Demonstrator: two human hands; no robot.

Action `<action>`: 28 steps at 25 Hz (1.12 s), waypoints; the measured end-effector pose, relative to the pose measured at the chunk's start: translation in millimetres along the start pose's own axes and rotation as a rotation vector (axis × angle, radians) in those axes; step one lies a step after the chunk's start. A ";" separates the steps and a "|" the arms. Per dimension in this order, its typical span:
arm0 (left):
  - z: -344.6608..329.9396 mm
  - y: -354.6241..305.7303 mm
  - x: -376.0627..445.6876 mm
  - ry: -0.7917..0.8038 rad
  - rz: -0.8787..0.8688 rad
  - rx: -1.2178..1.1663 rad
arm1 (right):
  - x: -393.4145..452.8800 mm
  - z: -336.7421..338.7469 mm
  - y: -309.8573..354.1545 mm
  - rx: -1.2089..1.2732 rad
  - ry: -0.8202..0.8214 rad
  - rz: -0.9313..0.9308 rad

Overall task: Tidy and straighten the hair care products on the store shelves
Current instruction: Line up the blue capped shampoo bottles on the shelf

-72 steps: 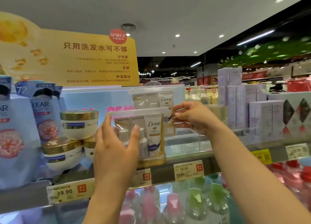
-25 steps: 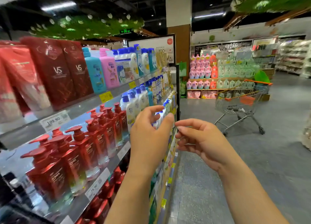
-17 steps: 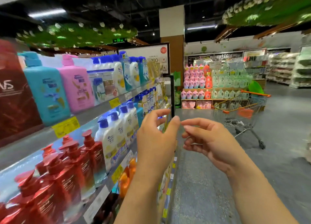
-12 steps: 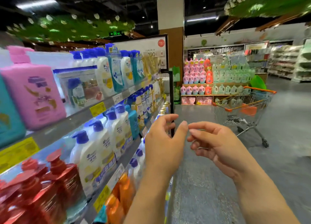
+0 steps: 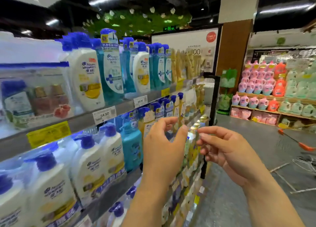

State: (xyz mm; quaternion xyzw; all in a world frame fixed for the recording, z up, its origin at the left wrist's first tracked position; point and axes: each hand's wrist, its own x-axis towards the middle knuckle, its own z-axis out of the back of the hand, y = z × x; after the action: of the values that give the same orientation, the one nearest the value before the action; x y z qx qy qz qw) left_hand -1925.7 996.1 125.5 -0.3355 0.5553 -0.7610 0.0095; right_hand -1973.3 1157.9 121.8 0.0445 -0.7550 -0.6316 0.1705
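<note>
Standing along the left: shelves [image 5: 109,109] run away from the camera in tiers, each edge carrying price tags [image 5: 104,115] and a yellow label [image 5: 48,134].
Upper tier: white bottles [image 5: 85,80] and teal bottles [image 5: 112,69] with blue pump caps stand upright in a row; a clear gift pack [image 5: 34,97] sits nearest the camera; golden packs [image 5: 186,64] stand at the far end.
Middle tier: more white pump bottles [image 5: 95,167] stand upright, with one teal bottle [image 5: 131,146] just beyond them, close to the left hand.
Far display: pink, orange and pale green jugs [image 5: 266,88] are stacked on a wooden stand across the aisle, well apart from the hands.
Sign: a white board [image 5: 184,44] with a red dot stands at the shelf end, before a brown pillar [image 5: 234,45].
Cart: an orange-handled trolley [image 5: 301,144] shows at the right edge, partly cut off.
Left hand [image 5: 162,150]: raised in front of the middle tier, back to the camera, thumb and fingers loosely curved and apart, holding nothing visible; it hides the bottles behind it.
Right hand [image 5: 225,148]: raised beside the left, fingers loosely bent toward it; fingertips near the left thumb, not touching; whether it pinches anything I cannot tell.
Blur: labels are smeared and mostly unreadable.
</note>
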 end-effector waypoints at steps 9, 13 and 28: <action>-5.2 25.4 127.6 -0.471 -0.125 0.386 | 210.7 -29.2 -2.6 0.009 0.244 0.166; 15.2 12.8 186.8 -0.608 -0.348 0.607 | 281.1 -64.4 16.4 -0.086 0.247 0.319; 36.7 4.8 306.2 -0.789 0.048 1.335 | 414.7 -150.6 21.0 -0.580 0.201 0.577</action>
State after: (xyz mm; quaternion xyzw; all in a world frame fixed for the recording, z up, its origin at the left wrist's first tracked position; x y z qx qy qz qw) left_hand -2145.5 845.0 280.3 -0.4928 -0.0584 -0.7582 0.4230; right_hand -2312.0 903.5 247.3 -0.1570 -0.5071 -0.7368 0.4186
